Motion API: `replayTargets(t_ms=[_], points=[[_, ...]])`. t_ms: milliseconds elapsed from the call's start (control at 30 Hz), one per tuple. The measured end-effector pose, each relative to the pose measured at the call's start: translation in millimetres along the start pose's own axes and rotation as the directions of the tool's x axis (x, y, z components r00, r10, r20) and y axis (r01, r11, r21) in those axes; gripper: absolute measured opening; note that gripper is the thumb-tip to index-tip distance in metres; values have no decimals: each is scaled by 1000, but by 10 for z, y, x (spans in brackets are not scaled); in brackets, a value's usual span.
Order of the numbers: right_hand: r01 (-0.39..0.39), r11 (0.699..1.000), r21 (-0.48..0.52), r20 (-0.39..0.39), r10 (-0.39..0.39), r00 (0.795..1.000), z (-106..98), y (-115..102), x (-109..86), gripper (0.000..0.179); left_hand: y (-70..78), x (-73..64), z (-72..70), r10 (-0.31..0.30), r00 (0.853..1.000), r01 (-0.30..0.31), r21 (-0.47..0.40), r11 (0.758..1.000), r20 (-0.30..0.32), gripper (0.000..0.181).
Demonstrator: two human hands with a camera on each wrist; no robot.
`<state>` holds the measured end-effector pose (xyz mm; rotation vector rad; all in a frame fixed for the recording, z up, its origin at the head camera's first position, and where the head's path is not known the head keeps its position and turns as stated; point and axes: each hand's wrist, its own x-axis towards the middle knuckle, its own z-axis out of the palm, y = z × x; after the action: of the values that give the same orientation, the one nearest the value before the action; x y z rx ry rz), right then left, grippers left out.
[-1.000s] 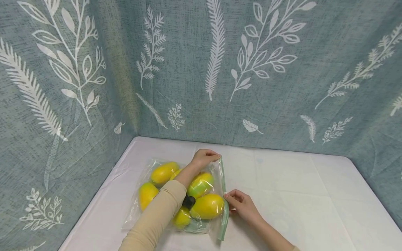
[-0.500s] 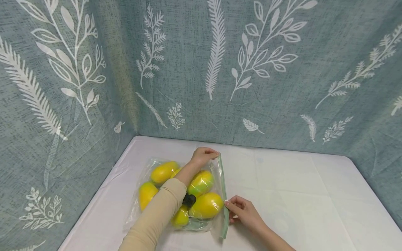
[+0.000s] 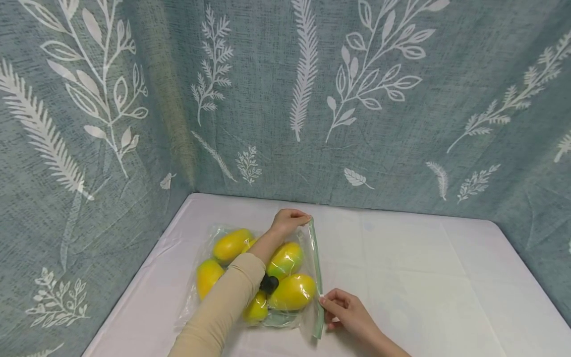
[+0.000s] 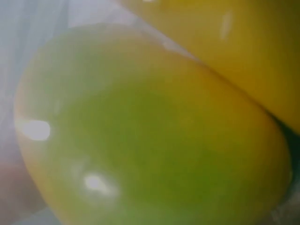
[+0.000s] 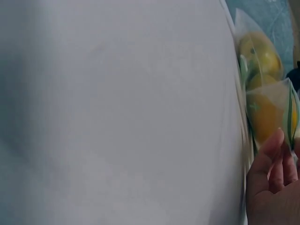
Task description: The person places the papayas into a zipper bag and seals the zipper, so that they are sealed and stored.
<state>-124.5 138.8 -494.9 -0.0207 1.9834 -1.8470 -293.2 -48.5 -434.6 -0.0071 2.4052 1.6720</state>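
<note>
A clear zip bag (image 3: 192,307) full of several yellow-green mangoes (image 3: 292,292) lies flat on the table, its pale green zip strip (image 3: 315,258) to the right. At the strip's far end, my left hand (image 3: 287,221) pinches the bag's corner, the forearm crossing over the fruit and hiding part of it. Lower on the strip, the thumb and fingers of my right hand (image 3: 350,312) pinch it at a small white slider (image 3: 320,297). A green and yellow mango (image 4: 150,136) fills the left wrist view, blurred. In the right wrist view, the right hand (image 5: 276,187) is beside the bag's edge.
A white cloth (image 3: 428,277) covers the table, creased in places. Blue-green curtains (image 3: 267,99) with white leaf prints stand behind and at both sides. A small black round object (image 3: 268,284) sits at the left wrist.
My right hand has slid along the zip strip toward the near end, with the white slider at its fingertips. The left hand keeps its pinch on the far corner, nearly still.
</note>
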Motion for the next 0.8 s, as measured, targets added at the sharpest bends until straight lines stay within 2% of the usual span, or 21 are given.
replayTargets(t_ms=[500,667,800], points=[[-61,998,-11,77,62,995,40,77,-257,28,-35,-5,-39,-18,1000,17,-24,1000,-22,30],[-110,994,0,75,109,991,65,102,-343,28,-64,16,-60,-27,998,25,-51,998,-53,28],[-117,993,-12,84,118,989,48,118,-353,30,-75,16,-54,-30,999,27,-70,997,-44,29]])
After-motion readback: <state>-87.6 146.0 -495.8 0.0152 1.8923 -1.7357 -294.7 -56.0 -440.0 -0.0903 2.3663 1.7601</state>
